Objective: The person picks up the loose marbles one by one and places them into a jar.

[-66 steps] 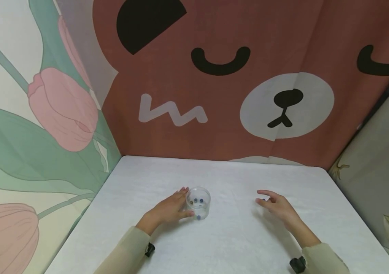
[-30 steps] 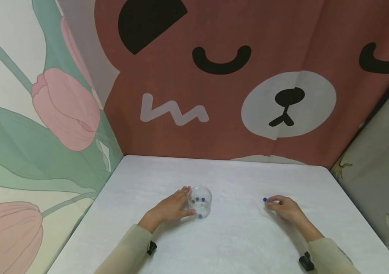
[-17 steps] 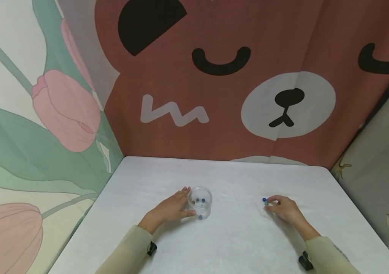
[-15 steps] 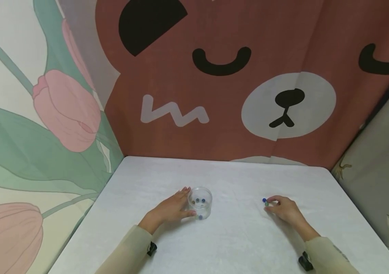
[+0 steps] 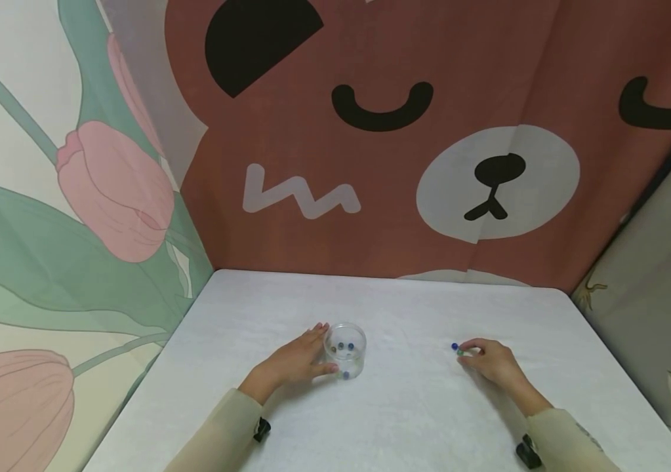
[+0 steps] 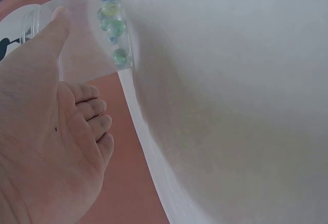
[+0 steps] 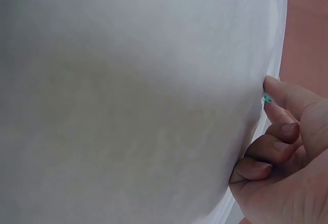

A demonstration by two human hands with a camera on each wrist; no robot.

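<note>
My left hand (image 5: 295,357) holds a clear plastic jar (image 5: 354,367) from its left side, thumb in front and fingers round the back. The jar stands upright, and several glass marbles (image 6: 115,27) lie at its bottom. Over to the right, my right hand (image 5: 493,362) has a green marble (image 5: 460,353) between thumb and index finger, close to the tabletop. A blue marble (image 5: 454,346) sits just left of these fingertips. From the right wrist only a sliver of the green marble (image 7: 267,98) shows, and the blue one is hidden.
Both hands work over a white-covered table (image 5: 394,419). Its far edge meets a brown bear-print curtain (image 5: 382,242), and a tulip-print curtain (image 5: 117,190) runs along the left. A black strap piece (image 5: 527,452) is on the right wrist.
My right hand has shifted slightly right and its fingertips have drawn together. The blue marble, earlier between the fingers, now lies left of them, and a green marble has come into sight. The left hand stays put.
</note>
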